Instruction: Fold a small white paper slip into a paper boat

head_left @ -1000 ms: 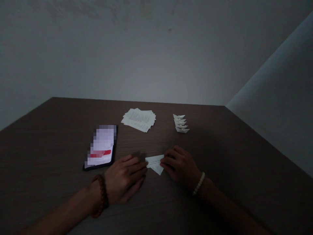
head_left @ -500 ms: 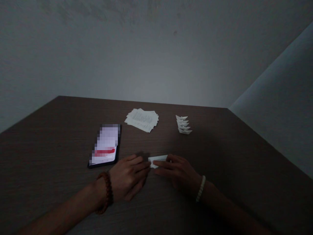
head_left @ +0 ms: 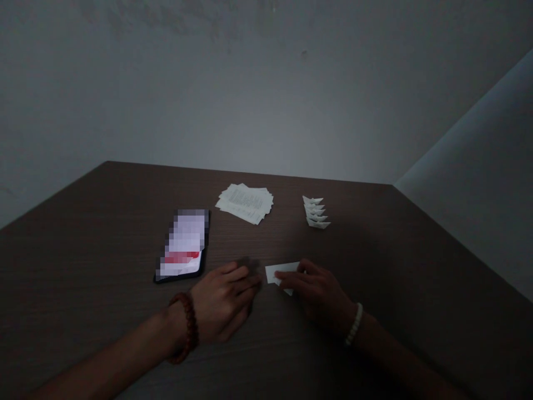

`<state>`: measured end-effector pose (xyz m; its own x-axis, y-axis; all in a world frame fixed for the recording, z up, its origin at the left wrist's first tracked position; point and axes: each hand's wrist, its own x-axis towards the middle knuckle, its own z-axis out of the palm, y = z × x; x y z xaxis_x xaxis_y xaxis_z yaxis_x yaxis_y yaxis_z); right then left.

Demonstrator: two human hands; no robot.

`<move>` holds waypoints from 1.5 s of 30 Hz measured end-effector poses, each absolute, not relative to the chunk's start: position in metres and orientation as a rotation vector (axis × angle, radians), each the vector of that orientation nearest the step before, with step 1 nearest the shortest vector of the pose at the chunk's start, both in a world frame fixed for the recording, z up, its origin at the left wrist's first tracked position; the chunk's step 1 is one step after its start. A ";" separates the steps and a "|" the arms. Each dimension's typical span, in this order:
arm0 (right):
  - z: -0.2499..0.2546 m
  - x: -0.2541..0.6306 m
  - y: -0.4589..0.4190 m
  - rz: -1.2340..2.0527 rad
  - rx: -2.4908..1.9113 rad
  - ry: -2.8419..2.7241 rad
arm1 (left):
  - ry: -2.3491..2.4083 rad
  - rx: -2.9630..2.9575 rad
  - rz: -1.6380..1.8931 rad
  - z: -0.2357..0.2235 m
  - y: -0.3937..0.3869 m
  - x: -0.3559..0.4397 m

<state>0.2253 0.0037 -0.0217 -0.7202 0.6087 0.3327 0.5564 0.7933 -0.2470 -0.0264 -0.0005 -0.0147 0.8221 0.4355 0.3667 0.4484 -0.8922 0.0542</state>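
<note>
A small folded piece of white paper [head_left: 272,274], a wide band with a point at its lower edge, lies in front of me. My right hand [head_left: 314,286] grips its right part, one finger stretched across its face, so that side is partly covered. Just left of the paper, separated by a narrow gap, my left hand [head_left: 227,300] rests low over the table with fingers extended and nothing visible in them. Its fingertips point towards the paper.
A phone [head_left: 183,244] with a lit, blurred screen lies left on the brown wooden table [head_left: 125,200]. Farther back sits a loose stack of printed paper sheets [head_left: 245,203]. Several folded paper boats [head_left: 317,213] stand in a row to its right. A grey wall [head_left: 266,100] rises behind the table.
My left fingers have come off the paper's left end. My right forefinger has slid across the paper's face, and the right hand has shifted the paper slightly right, away from my left hand.
</note>
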 end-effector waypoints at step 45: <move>-0.018 0.267 -0.013 0.034 -0.992 -2.623 | -0.748 -2.932 -0.581 -0.016 -0.001 -0.018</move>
